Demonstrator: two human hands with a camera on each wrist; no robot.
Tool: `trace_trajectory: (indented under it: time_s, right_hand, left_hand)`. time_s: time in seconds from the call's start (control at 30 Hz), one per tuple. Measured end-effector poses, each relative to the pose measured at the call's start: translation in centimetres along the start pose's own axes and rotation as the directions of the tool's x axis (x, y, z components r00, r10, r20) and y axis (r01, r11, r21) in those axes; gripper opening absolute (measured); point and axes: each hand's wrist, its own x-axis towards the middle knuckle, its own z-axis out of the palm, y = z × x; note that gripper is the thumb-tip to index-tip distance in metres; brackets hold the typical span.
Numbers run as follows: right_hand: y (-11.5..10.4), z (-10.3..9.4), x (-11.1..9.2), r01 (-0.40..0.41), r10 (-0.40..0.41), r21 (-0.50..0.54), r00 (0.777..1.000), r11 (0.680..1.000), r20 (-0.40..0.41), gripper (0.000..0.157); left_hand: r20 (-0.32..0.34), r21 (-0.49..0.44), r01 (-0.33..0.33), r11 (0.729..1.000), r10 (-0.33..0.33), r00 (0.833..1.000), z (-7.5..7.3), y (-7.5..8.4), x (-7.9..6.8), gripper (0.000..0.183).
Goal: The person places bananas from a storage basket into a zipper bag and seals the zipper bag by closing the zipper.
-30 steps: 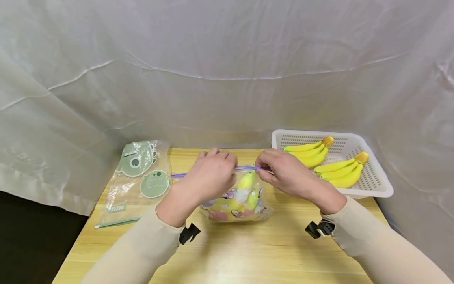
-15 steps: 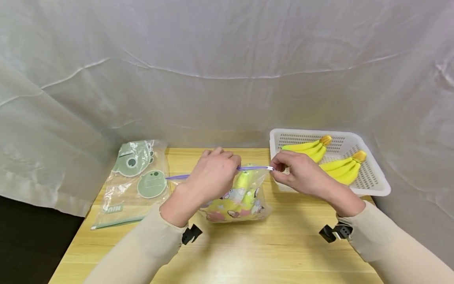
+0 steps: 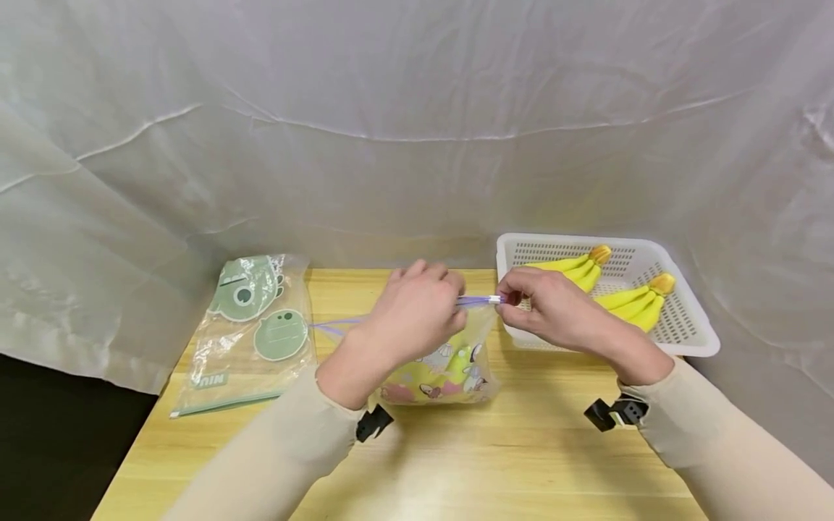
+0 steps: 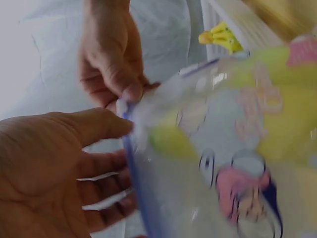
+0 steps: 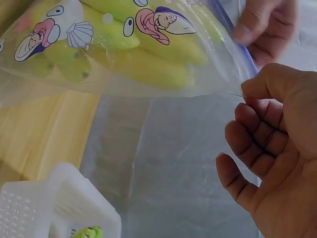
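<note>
A clear zip bag (image 3: pixel 449 373) with cartoon prints and a purple zip strip (image 3: pixel 478 300) stands on the table, with yellow bananas (image 5: pixel 163 64) inside. My right hand (image 3: pixel 554 304) pinches the bag's right top corner between thumb and forefinger, right at the white slider (image 3: pixel 494 299). Its other fingers curl loosely below, as the right wrist view shows. The left hand (image 3: pixel 417 311) pinches the purple strip a little left of that corner, its thumb (image 4: pixel 106 124) on the near face and its fingers behind. In the head view the left hand hides part of the bag's top edge.
A white perforated basket (image 3: pixel 706 329) stands at the back right with two banana bunches (image 3: pixel 635 304) in it. At the left, a flat clear bag (image 3: pixel 241 347) with green animal prints lies on the wooden table (image 3: pixel 456 463). Grey cloth (image 3: pixel 404 188) hangs behind.
My right hand has moved right to the bag's corner, and the white slider has come into sight there. The left hand has slid right along the strip, closer to the right hand.
</note>
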Motion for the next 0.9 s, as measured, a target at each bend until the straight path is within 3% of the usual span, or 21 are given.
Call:
trace_trajectory:
  time_s: [0.1,0.2,0.37,0.5,0.67,0.77,0.9]
  right_hand:
    - [-0.1,-0.3,0.0,-0.01,0.01,-0.019,1.0,1.0,0.001,0.008]
    - [-0.1,-0.4,-0.1,-0.025,0.025,-0.031,1.0,0.999,0.0,0.008]
    - [-0.2,-0.4,0.0,-0.039,0.039,-0.03,0.999,0.999,0.0,0.007]
    - [-0.2,-0.5,0.0,-0.028,0.028,-0.037,1.0,0.999,0.002,0.008]
    - [-0.3,-0.8,0.0,-0.021,0.022,-0.044,0.999,0.999,0.025,0.015]
    - [-0.4,-1.1,0.0,-0.021,0.022,-0.03,0.999,0.999,0.045,0.015]
    - [-0.5,-1.3,-0.1,-0.014,0.014,0.0,0.998,1.0,0.066,0.015]
  left_hand:
    - [-0.03,-0.015,-0.049,0.999,0.049,0.998,0.3,1.0,1.1,0.028]
    - [-0.052,-0.007,-0.088,0.996,0.088,0.995,0.7,1.7,1.9,0.027]
    - [-0.072,0.003,-0.094,0.996,0.094,0.993,1.2,2.1,2.3,0.023]
    - [-0.112,0.09,-0.122,0.988,0.132,0.985,1.8,2.1,2.4,0.023]
    - [-0.165,0.226,-0.173,0.959,0.212,0.963,2.5,1.9,2.3,0.021]
    - [-0.165,0.227,-0.187,0.956,0.227,0.96,2.7,1.7,2.2,0.02]
    - [-0.118,0.178,-0.185,0.966,0.208,0.971,2.9,1.5,2.0,0.024]
